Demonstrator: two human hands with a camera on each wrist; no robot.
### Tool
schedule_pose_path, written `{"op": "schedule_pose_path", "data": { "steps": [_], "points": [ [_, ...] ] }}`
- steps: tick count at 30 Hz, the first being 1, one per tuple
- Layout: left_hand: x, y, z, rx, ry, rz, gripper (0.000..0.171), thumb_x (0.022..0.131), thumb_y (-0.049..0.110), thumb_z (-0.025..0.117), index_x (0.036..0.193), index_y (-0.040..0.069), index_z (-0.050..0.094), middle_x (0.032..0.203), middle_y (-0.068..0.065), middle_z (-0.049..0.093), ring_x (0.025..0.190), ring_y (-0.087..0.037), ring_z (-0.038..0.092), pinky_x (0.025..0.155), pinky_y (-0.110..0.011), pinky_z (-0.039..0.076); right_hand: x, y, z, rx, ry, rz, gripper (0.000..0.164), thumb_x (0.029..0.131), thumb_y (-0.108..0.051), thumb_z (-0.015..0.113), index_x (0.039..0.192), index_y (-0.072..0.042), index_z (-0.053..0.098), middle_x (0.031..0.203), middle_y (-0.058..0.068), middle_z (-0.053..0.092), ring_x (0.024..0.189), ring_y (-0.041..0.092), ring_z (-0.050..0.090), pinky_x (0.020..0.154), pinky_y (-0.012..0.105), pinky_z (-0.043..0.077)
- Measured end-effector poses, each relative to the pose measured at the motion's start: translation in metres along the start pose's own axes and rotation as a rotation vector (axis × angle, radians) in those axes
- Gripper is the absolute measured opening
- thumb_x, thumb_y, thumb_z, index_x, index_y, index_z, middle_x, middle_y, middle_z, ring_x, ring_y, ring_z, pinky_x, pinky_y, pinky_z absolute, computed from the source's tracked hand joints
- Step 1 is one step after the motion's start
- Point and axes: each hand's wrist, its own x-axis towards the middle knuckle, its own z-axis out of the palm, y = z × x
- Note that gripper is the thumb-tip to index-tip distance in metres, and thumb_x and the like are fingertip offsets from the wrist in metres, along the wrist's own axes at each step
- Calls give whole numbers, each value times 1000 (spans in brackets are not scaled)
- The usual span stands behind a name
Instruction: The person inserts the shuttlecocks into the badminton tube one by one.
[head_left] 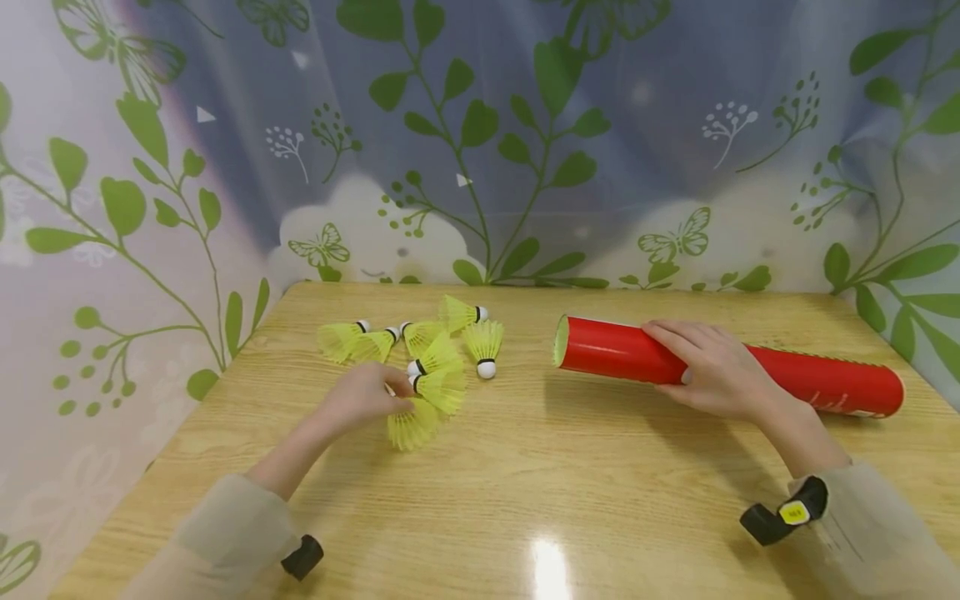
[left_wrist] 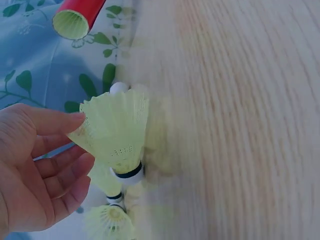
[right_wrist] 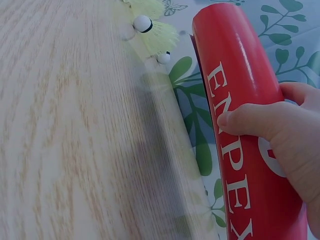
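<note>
My left hand (head_left: 367, 396) pinches a yellow shuttlecock (head_left: 412, 425) at the left of the wooden table. In the left wrist view the thumb lies on the edge of a shuttlecock's skirt (left_wrist: 117, 125), with the other fingers curled beside it; part of the contact is hidden. Other yellow shuttlecocks with white heads lie close by, among them one shuttlecock (head_left: 483, 346) with its head toward me. At the right my right hand (head_left: 712, 371) grips a long red shuttlecock tube (head_left: 810, 379) from above. Its near-left end is uncapped and tilted up, showing a pale green inside.
The wooden table (head_left: 525, 483) runs back to a patterned curtain (head_left: 510, 167) with green leaves and butterflies. Curtain also covers the left side. White lettering (right_wrist: 232, 160) marks the red tube. Several shuttlecocks (head_left: 341, 340) lie in a row at the back left.
</note>
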Motion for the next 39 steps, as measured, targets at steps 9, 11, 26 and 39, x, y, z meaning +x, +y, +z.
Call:
{"op": "schedule_pose_path", "data": {
  "steps": [9, 11, 26, 39],
  "points": [
    [1, -4, -16, 2, 74, 9, 16, 86, 14, 64, 95, 3, 72, 92, -8, 68, 85, -25, 62, 71, -38, 50, 0, 1, 0, 3, -6, 1, 74, 87, -60, 33, 130, -2, 50, 120, 17, 56, 101, 35, 54, 81, 53, 42],
    [2, -3, -18, -4, 78, 13, 16, 85, 13, 64, 95, 3, 72, 91, -7, 68, 83, -23, 62, 69, -37, 50, 0, 1, 0, 3, -2, -3, 73, 87, -60, 33, 129, -2, 50, 119, 17, 56, 101, 35, 54, 80, 53, 43],
    [17, 21, -11, -87, 12, 55, 14, 85, 12, 65, 96, 5, 70, 85, -2, 66, 77, -15, 60, 68, -33, 49, 0, 0, 1, 1, 6, 3, 73, 87, -60, 33, 129, -2, 50, 118, 17, 57, 101, 33, 54, 79, 52, 42],
    [41, 36, 3, -278, 48, 74, 23, 89, 14, 62, 108, 4, 67, 98, -6, 68, 71, -13, 62, 70, -32, 50, 0, -1, 2, -9, 23, -12, 71, 88, -58, 36, 128, -2, 51, 118, 17, 57, 101, 34, 54, 80, 53, 43]
  ]
}}
